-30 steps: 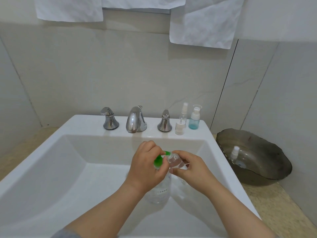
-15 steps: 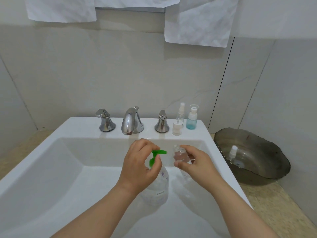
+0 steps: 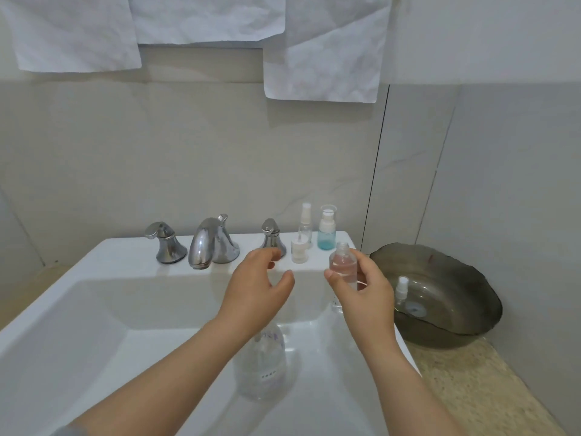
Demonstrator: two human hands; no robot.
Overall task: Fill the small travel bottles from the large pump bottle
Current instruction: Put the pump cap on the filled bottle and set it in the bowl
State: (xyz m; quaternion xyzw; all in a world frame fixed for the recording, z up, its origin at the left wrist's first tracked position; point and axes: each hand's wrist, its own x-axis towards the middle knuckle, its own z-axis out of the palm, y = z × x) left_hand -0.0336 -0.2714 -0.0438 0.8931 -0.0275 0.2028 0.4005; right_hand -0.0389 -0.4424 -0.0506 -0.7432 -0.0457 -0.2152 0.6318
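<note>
Far left of both hands, on the back ledge of the white sink (image 3: pixel 94 265), stands the left tap handle (image 3: pixel 165 243). The chrome spout (image 3: pixel 209 243) sits beside it, left of and beyond the left hand.

The left hand (image 3: pixel 261 287) is raised over the basin. Its fingers are loosely curved, the thumb is spread, and it holds nothing. Its fingertips lie in front of the right tap handle (image 3: pixel 272 236); contact cannot be confirmed.

The large pump bottle (image 3: pixel 262 366), clear-bodied, stands upright in the basin below the left wrist. Neither hand touches it. Its pump head is hidden behind the left forearm.

Between the two hands and beyond them, on the ledge, stands a small white-capped container (image 3: pixel 298 251). A clear spray bottle (image 3: pixel 305 226) stands just behind it. A teal pump bottle (image 3: pixel 327 231) under a clear cover stands just right of that.

The right hand (image 3: pixel 361 291) grips a small travel bottle (image 3: pixel 342 261), thumb on the near left side and fingers wrapped round the far side. The bottle is upright, uncapped, and holds a pale pink liquid. It is raised above the sink's right rim, just in front of the teal pump bottle.

Right of the right hand, a dark translucent bowl (image 3: pixel 465 322) rests on the speckled counter (image 3: pixel 471 388). A white spray head (image 3: pixel 401 286) stands inside it.
</note>
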